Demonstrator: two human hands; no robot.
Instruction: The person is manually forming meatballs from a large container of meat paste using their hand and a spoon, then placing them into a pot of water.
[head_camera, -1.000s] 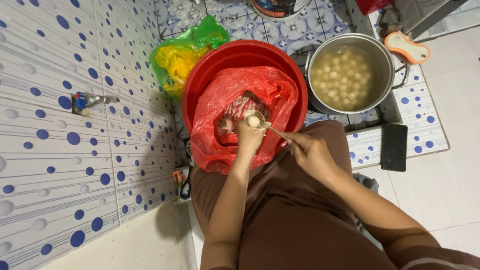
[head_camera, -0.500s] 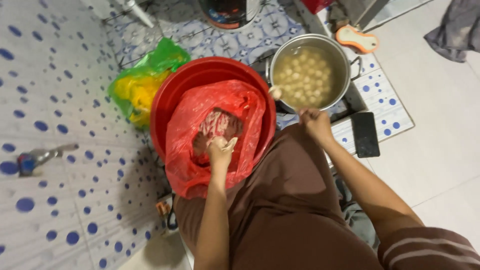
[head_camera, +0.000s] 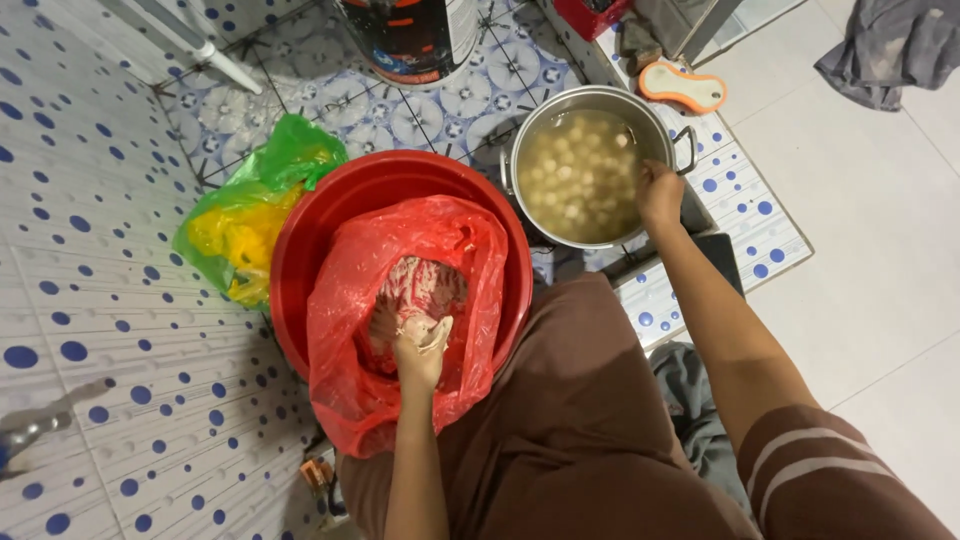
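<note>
A red basin (head_camera: 300, 230) lined with a red plastic bag (head_camera: 345, 300) holds pink minced meat paste (head_camera: 425, 285). My left hand (head_camera: 420, 350) is down inside the bag, closed around a lump of the paste that squeezes out at the thumb. To the right stands a steel pot (head_camera: 515, 150) of cloudy water with several pale meatballs (head_camera: 575, 175) floating in it. My right hand (head_camera: 660, 190) hovers over the pot's right rim with its fingers curled down; the spoon it holds is hidden under the hand.
A green and yellow plastic bag (head_camera: 245, 220) lies left of the basin. Behind the basin stands a dark bucket (head_camera: 410, 40). An orange and white brush (head_camera: 683, 88) and a grey cloth (head_camera: 890, 50) lie right of it. A dark phone (head_camera: 722, 262) rests on the tiled step under my right forearm.
My right hand has carried the spoon from my left hand at the bag across to the pot's far rim. My left hand has sunk back into the paste.
</note>
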